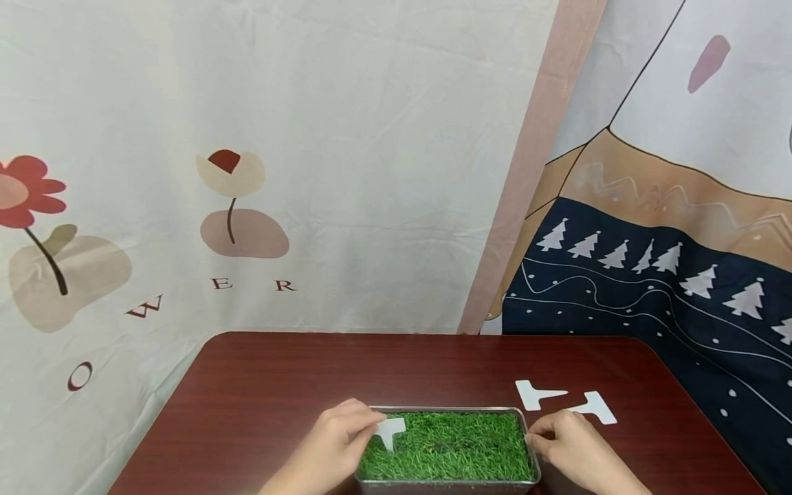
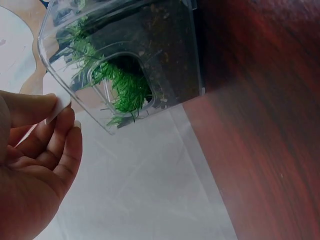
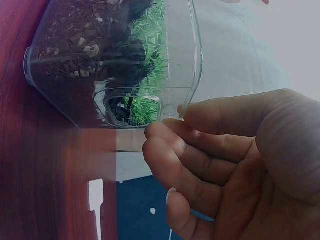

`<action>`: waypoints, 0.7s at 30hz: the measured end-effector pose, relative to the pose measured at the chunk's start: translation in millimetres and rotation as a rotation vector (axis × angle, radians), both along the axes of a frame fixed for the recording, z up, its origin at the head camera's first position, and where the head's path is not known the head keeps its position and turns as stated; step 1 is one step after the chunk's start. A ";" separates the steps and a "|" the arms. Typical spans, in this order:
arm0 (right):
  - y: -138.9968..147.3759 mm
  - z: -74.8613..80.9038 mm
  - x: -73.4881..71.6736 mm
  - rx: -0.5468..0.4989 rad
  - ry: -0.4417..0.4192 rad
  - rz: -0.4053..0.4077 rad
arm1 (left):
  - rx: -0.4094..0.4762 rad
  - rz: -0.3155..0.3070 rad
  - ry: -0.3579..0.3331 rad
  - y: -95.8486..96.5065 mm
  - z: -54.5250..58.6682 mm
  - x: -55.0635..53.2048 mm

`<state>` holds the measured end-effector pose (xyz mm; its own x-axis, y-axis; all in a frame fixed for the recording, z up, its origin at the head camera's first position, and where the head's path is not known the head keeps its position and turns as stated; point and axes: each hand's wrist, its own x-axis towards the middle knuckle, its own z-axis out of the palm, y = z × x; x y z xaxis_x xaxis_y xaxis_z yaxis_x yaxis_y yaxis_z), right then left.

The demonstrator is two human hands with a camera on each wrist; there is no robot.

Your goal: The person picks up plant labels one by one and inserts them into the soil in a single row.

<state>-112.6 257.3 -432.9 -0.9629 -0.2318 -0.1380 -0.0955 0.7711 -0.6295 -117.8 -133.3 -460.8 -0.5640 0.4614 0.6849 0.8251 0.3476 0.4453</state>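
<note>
A clear plastic box (image 1: 445, 409) on the table holds dark soil (image 3: 75, 45) under green grass (image 1: 458, 447). My left hand (image 1: 337, 440) pinches a white T-shaped plant label (image 1: 392, 427) between thumb and fingers over the box's left end. The label's narrow stem points down at the grass; whether its tip is in the grass I cannot tell. In the left wrist view only the label's edge (image 2: 62, 103) shows beside the rim. At the right end, my right hand (image 1: 575, 443) pinches the box's rim, thumb and fingertips meeting at the wall (image 3: 187, 95).
Two more white T-shaped labels lie on the table behind my right hand: a left one (image 1: 540, 394) and a right one (image 1: 596, 408). The dark red table (image 1: 297, 371) reaches back to a printed cloth (image 1: 383, 172) hanging behind it.
</note>
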 end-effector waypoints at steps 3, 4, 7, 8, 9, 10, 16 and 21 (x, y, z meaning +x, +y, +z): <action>0.0 -0.3 0.5 0.003 -0.001 -0.003 | -0.007 -0.011 0.025 1.7 0.5 0.2; -0.2 -0.3 0.3 0.002 -0.002 -0.005 | -0.012 -0.015 0.037 2.4 0.8 0.4; -0.9 -0.3 -0.2 -0.003 -0.006 -0.011 | -0.019 -0.021 0.064 4.4 0.9 0.3; -1.2 -0.3 -0.7 -0.003 -0.007 -0.011 | -0.018 -0.023 0.066 4.9 0.8 0.4; -1.3 -0.3 -0.9 -0.001 -0.004 -0.008 | -0.017 -0.025 0.067 5.4 0.6 0.6; -1.4 -0.3 -1.2 -0.002 -0.002 -0.007 | -0.014 -0.026 0.068 5.9 0.4 0.8; -1.1 -0.1 -2.2 0.011 0.009 0.003 | -0.019 -0.036 0.100 9.2 -0.5 1.0; -0.7 -0.4 -2.3 0.021 0.017 0.009 | -0.034 -0.036 0.122 10.5 -0.8 0.6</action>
